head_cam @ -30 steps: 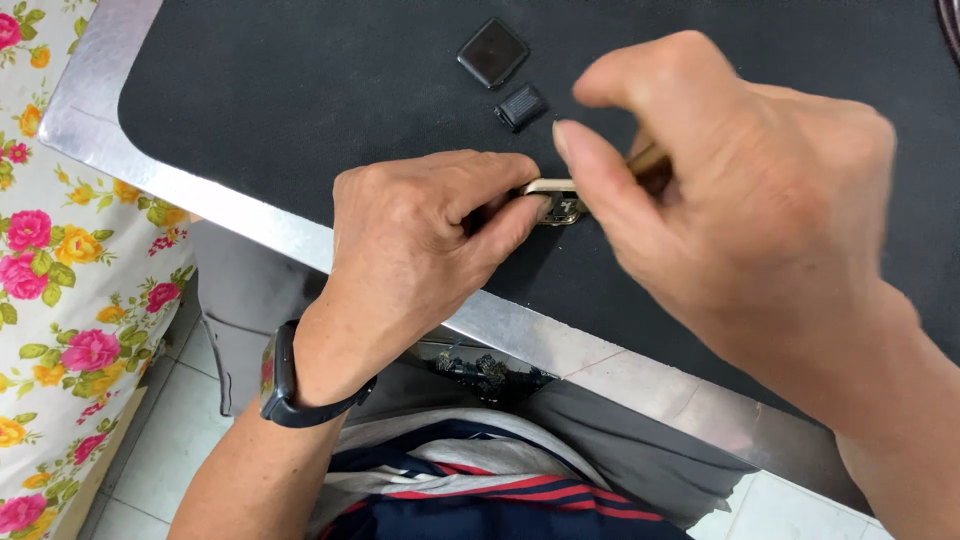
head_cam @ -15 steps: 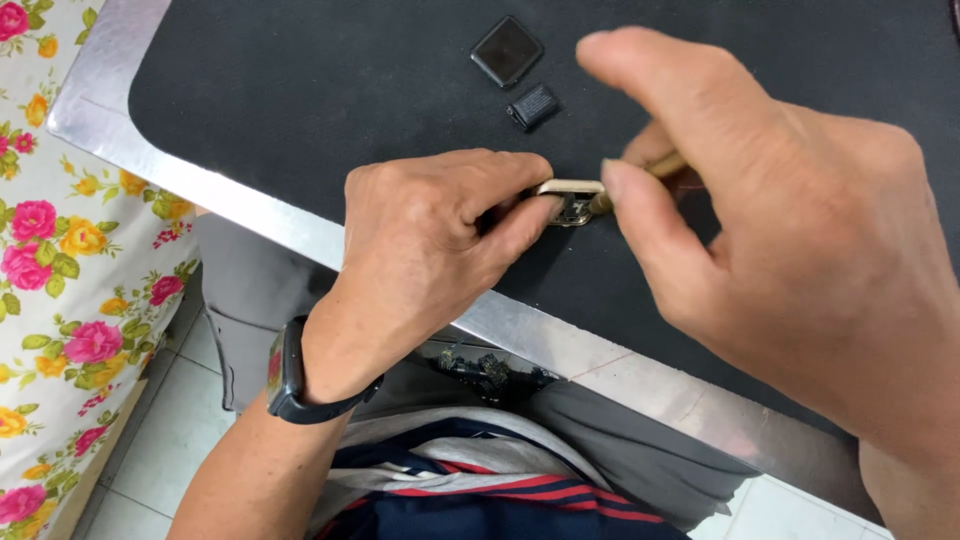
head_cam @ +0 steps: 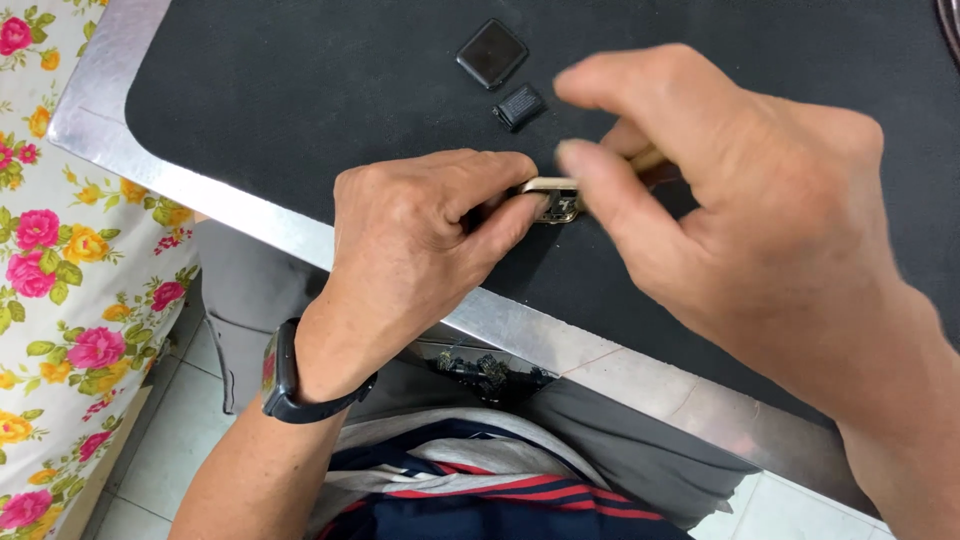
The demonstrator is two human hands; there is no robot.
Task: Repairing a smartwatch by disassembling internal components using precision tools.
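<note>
Both hands working on a small gold-coloured metal case (head_cam: 548, 198) at the front of the black mat (head_cam: 300, 110).
Left hand (head_cam: 415, 255) is pinching the case down; right hand (head_cam: 740, 210) is gripping a thin tool, mostly hidden, at its edge. Risk: tool slipping off the case, scratching it or knocking the small black part (head_cam: 519, 106) nearby.

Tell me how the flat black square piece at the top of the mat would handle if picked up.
The black square piece looks thin and rigid, so probably light. It lies flat on the mat, so it is unlikely to roll. Its glossy face may be slippery.
</note>
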